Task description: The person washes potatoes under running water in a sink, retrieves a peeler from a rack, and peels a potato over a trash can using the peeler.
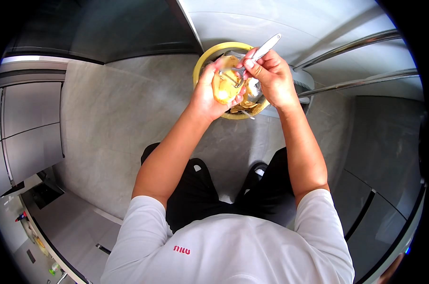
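My left hand (208,93) is wrapped round a partly peeled potato (225,91), yellow and wet-looking. In my right hand (275,78) is a peeler (267,46) with a pale handle that points up and to the right. The peeler's head lies against the upper part of the potato. Both hands are above a yellow-rimmed bin (197,71). Brownish peelings (245,106) and some crumpled clear plastic show inside it, partly hidden by my hands.
Metal rails (356,83) run along the right, above a grey-white object (303,80) beside the bin. Grey cabinets (32,109) stand at the left, with more cabinets (385,156) at the right. My slippers (199,168) are on the grey tiled floor (115,109).
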